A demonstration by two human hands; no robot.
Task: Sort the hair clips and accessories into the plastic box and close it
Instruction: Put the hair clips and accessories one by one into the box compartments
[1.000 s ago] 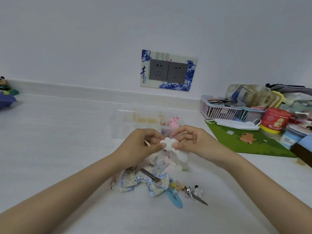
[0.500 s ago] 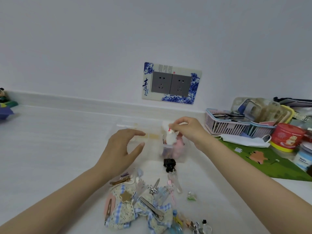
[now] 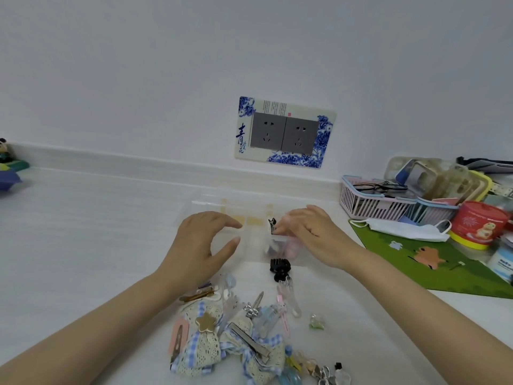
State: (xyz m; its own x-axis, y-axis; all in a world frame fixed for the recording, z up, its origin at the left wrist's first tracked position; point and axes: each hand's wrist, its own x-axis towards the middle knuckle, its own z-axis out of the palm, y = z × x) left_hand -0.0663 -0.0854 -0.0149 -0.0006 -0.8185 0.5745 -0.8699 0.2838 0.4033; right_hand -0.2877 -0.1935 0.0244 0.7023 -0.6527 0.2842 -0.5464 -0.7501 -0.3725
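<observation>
A clear plastic box with compartments stands open near the wall. My right hand reaches into its right compartment, fingertips pinched on a small white hair clip with a black tip, above pink accessories lying inside. My left hand hovers at the box's front left with fingers and thumb apart, holding nothing. In front of the box lies a black claw clip. Nearer to me is a pile of hair clips and blue-checked lace bows.
A green mat lies to the right with a white face mask, a pink basket, a red tub and other containers. A wall socket sits behind the box. A small toy stands far left.
My right hand has carried the white clip from in front of me to the box and lowered it into the right compartment. My left hand let go and moved to the box's front left.
</observation>
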